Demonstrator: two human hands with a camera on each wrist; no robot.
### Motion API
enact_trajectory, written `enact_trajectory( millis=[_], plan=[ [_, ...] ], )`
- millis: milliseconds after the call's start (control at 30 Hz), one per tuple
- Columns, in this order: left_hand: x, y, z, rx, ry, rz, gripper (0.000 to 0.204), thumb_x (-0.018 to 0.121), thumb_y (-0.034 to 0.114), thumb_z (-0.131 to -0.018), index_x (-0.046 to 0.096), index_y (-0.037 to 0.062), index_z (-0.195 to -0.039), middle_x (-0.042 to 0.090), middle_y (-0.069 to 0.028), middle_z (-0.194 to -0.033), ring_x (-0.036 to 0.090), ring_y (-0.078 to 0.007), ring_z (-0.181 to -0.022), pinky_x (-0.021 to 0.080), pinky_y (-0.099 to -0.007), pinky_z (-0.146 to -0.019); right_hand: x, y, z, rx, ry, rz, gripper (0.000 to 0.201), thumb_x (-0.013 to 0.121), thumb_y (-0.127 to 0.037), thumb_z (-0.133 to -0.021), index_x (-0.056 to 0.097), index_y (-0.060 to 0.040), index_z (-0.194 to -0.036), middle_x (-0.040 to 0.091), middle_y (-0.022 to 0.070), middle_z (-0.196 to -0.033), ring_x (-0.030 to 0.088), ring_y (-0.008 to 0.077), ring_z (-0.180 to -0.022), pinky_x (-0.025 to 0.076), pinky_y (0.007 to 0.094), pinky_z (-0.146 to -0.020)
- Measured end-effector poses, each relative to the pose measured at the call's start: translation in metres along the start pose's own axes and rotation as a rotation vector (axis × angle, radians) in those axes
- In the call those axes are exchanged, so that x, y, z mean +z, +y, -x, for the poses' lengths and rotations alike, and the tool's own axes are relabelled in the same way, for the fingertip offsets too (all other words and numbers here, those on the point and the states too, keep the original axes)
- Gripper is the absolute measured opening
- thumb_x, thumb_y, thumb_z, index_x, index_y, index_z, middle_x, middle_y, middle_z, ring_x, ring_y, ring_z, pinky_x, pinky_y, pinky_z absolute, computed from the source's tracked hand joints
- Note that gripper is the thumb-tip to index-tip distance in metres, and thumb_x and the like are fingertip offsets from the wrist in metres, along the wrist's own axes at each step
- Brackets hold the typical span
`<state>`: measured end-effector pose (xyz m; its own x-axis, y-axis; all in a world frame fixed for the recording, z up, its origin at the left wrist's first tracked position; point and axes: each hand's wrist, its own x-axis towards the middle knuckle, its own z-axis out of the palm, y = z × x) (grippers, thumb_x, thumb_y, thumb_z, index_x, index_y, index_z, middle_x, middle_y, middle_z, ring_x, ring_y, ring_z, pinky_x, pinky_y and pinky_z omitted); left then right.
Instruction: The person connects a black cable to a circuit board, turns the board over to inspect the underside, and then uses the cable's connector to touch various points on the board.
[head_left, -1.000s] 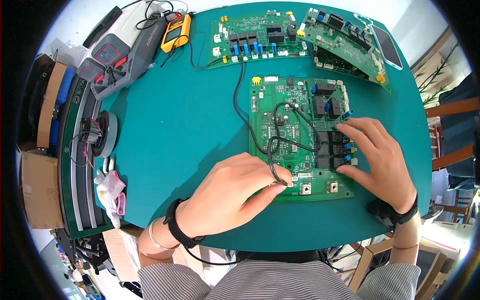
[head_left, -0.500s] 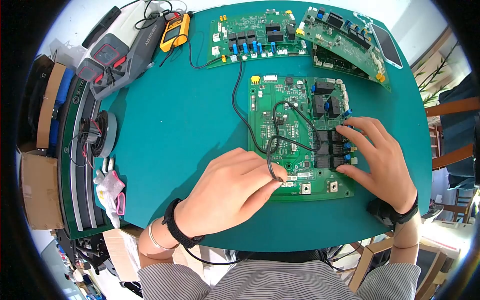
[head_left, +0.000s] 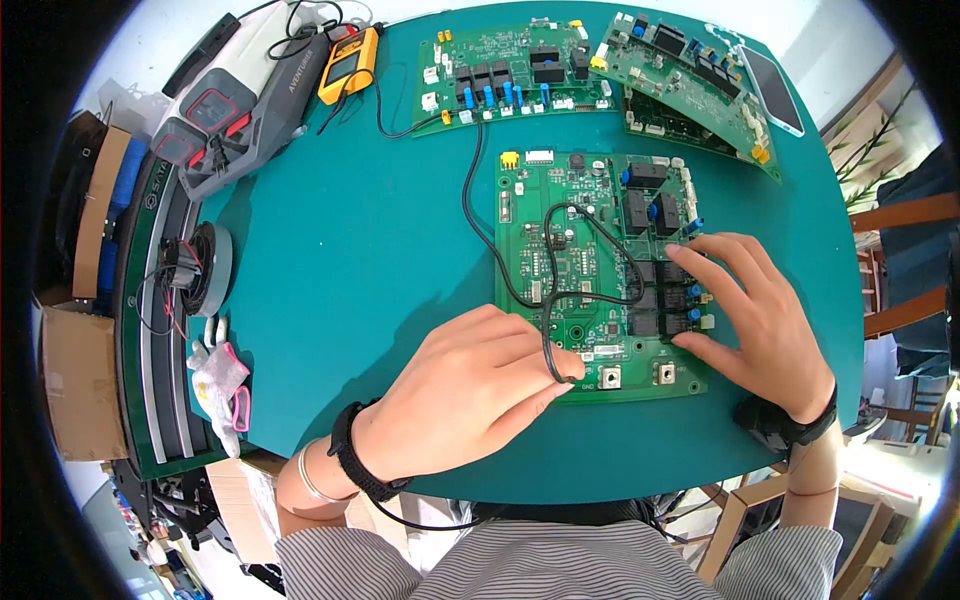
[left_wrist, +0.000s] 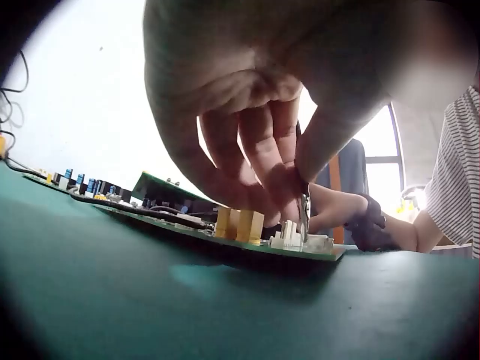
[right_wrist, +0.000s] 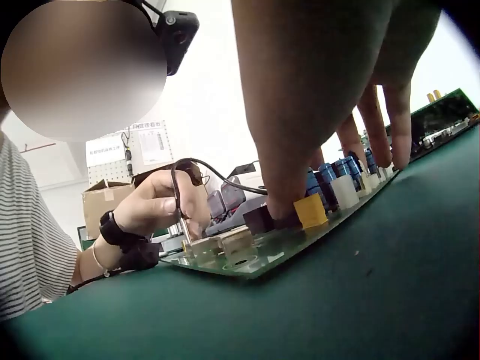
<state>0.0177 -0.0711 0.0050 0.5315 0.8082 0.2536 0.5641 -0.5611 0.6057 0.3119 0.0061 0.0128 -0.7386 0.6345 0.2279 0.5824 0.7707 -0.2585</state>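
A green circuit board (head_left: 525,230) lies flat on the table before the person. My left hand (head_left: 480,375) pinches the metal end (left_wrist: 304,214) of a black test lead (head_left: 549,335) between thumb and fingers. In the left wrist view, that metal end points down at the white connectors (left_wrist: 289,238) on the board's near edge. The lead loops over the board and runs up toward a yellow multimeter (head_left: 349,65). At the board's right side, my right hand (head_left: 760,310) rests its thumb and fingertips by the black relays (head_left: 645,300), fingers spread.
Another circuit board (head_left: 500,60) lies at the back, with stacked boards (head_left: 690,90) and a phone (head_left: 773,90) right of it. Further left are a grey and white machine (head_left: 240,100), a round coil (head_left: 205,270) and a white glove (head_left: 218,380).
My left hand shifted slightly left, then back right and a little nearer the body with the lead's end. The lead's loop moved with it. My right hand has hardly moved.
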Motion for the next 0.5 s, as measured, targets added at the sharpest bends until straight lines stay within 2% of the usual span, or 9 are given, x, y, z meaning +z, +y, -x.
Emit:
enact_trajectory(
  millis=[500],
  plan=[
    [-0.0018, 0.0001, -0.0005, 0.0, 0.046, 0.017, 0.025, 0.08, 0.003, -0.082, 0.075, 0.0106, -0.105, 0.075, -0.0032, -0.094, 0.07, -0.0247, -0.085, 0.052, -0.0385, -0.072, -0.0002, -0.0007, -0.0003, 0.011, -0.013, -0.015, 0.076, 0.086, -0.018, -0.074, 0.056, -0.0089, -0.143, 0.058, 0.013, -0.127, 0.057, 0.0356, -0.118, 0.052, 0.046, -0.098]
  ],
)
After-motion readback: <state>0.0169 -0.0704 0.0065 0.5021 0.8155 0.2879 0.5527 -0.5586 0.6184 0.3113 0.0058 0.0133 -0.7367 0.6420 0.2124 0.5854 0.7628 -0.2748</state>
